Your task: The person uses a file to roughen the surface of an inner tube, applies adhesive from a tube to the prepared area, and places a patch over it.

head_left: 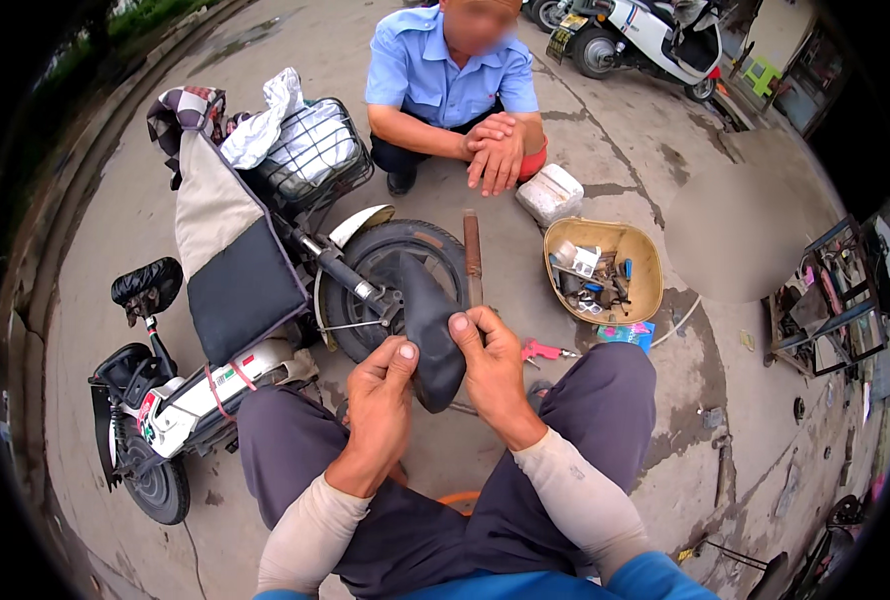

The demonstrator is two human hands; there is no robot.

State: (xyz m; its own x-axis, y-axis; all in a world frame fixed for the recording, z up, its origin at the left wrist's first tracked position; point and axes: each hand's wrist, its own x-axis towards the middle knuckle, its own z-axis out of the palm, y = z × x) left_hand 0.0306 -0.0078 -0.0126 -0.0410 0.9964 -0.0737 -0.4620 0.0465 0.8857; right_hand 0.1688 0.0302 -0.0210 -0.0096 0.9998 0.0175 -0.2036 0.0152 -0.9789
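Between my knees my left hand (380, 395) and my right hand (495, 385) both pinch a black rubber inner tube (430, 345), thumbs on top. Behind it, the scooter's front wheel (370, 250) lies in view, with its fork and white mudguard (355, 225). A rusty metal bar (472, 245) stands just right of the wheel. To the right of my right hand, a pink-handled air gun (547, 350) lies on the concrete beside a hose.
A person in a blue shirt (415, 75) squats opposite, hands clasped (495, 150). A yellow tub of tools (645, 260) and a whitish block (550, 195) sit at right, near a tool rack (825, 330). A white scooter (180, 410) with basket (335, 140) stands left; more scooters (655, 35) are parked behind.
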